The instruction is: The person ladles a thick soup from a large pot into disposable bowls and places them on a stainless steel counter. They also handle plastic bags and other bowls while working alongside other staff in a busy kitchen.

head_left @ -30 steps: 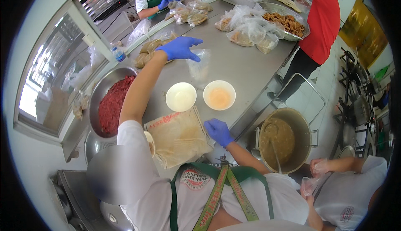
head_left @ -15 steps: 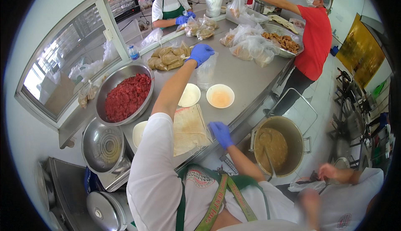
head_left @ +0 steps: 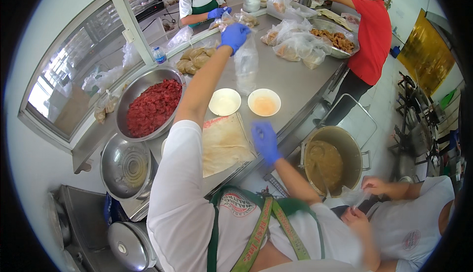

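Pinching a clear plastic bag (head_left: pixel 247 67), the blue-gloved left hand (head_left: pixel 234 37) is now drawing it taller; the blue-gloved right hand (head_left: pixel 266 141) (fingers unclear) is hovering.

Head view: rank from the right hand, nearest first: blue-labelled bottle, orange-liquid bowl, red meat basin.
From the right hand:
1. Orange-liquid bowl, just ahead on the table.
2. Red meat basin, across to the left.
3. Blue-labelled bottle, far left, beyond the basin.
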Motion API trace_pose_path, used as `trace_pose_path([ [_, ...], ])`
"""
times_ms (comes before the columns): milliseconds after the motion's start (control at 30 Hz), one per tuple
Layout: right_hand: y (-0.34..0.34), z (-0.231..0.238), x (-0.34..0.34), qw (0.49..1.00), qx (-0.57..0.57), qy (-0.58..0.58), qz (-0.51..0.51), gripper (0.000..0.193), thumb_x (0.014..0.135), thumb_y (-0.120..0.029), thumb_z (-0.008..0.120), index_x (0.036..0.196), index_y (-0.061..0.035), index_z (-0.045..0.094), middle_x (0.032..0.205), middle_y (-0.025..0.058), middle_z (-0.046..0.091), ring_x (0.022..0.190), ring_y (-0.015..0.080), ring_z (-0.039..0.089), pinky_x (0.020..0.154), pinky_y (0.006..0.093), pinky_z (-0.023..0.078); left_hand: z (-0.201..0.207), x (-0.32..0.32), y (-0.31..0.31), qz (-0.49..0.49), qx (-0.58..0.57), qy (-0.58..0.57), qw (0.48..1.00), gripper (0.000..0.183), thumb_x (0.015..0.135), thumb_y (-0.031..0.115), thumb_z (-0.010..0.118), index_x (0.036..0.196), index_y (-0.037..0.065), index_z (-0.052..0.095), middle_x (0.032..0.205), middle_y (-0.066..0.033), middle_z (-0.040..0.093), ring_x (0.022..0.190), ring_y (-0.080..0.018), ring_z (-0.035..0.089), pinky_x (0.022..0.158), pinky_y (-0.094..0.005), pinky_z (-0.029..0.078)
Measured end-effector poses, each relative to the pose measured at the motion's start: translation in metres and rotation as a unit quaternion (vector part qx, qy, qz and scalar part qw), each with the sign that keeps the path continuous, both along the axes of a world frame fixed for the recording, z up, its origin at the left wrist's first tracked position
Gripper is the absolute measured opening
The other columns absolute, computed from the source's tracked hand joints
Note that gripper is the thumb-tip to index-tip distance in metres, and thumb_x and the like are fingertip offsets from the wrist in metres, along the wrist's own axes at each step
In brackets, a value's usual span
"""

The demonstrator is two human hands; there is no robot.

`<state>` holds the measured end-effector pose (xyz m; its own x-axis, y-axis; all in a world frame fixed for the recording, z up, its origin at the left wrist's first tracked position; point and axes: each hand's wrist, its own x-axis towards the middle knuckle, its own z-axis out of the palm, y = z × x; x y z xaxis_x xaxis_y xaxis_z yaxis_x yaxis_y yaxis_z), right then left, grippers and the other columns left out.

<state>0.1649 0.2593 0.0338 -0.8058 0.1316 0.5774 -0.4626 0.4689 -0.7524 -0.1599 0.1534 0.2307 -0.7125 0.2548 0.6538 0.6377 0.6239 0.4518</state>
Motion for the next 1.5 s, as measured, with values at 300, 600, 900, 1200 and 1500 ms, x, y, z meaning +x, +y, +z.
trace_pose_path([
  [300, 0.04, 0.062, -0.153, 0.819, -0.535, -0.121, 0.17, 0.035, 0.089, -0.019, 0.062, 0.122, -0.007, 0.057, 0.103, 0.0046, 0.063, 0.081, 0.0129, 0.058, 0.07, 0.0259, 0.047, 0.062, 0.132, -0.059, -0.104, 0.31, -0.106, 0.939, 0.017, 0.088, 0.021, 0.066, 0.091, 0.005, 0.064, 0.079, -0.0005, 0.061, 0.074, -0.0093, 0.06, 0.063, -0.024, 0.046],
  [600, -0.033, 0.12, -0.165, 0.954, -0.235, -0.045, 0.178, 0.076, 0.074, -0.006, 0.073, 0.14, -0.0132, 0.038, 0.126, 0.0094, 0.05, 0.107, 0.0156, 0.05, 0.082, 0.029, 0.048, 0.003, 0.141, -0.186, -0.153, 0.414, -0.361, 0.821, 0.022, 0.092, 0.029, 0.06, 0.103, 0.011, 0.063, 0.09, 0.0012, 0.066, 0.076, -0.009, 0.061, 0.056, -0.0223, 0.047],
  [900, -0.08, 0.115, -0.197, 0.965, -0.195, -0.086, 0.153, 0.016, 0.075, -0.005, 0.068, 0.09, -0.0034, 0.063, 0.079, 0.0001, 0.059, 0.072, 0.0074, 0.052, 0.065, 0.0246, 0.047, 0.008, 0.151, -0.2, -0.031, 0.491, -0.116, 0.863, 0.057, 0.083, 0.019, 0.068, 0.13, 0.003, 0.042, 0.113, -0.0112, 0.053, 0.095, -0.0185, 0.054, 0.078, -0.029, 0.048],
  [1200, -0.1, 0.118, -0.119, 0.966, -0.17, -0.155, 0.116, 0.023, 0.071, -0.012, 0.074, 0.074, -0.003, 0.054, 0.068, 0.0037, 0.053, 0.062, 0.0112, 0.047, 0.059, 0.0296, 0.044, -0.061, 0.251, -0.127, -0.043, 0.255, -0.291, 0.921, 0.106, 0.071, 0.004, 0.078, 0.151, 0.011, 0.009, 0.08, -0.0024, 0.054, 0.072, -0.0119, 0.052, 0.072, -0.0269, 0.048],
  [1500, -0.015, 0.069, -0.134, 0.993, 0.001, -0.104, 0.046, 0.03, 0.075, -0.009, 0.073, 0.101, -0.0049, 0.058, 0.081, 0.0075, 0.06, 0.073, 0.0163, 0.058, 0.067, 0.0316, 0.048, -0.096, 0.18, -0.125, -0.33, 0.401, -0.489, 0.701, 0.034, 0.084, 0.01, 0.063, 0.117, 0.0, 0.059, 0.091, -0.0101, 0.065, 0.08, -0.0201, 0.063, 0.083, -0.0317, 0.05],
])
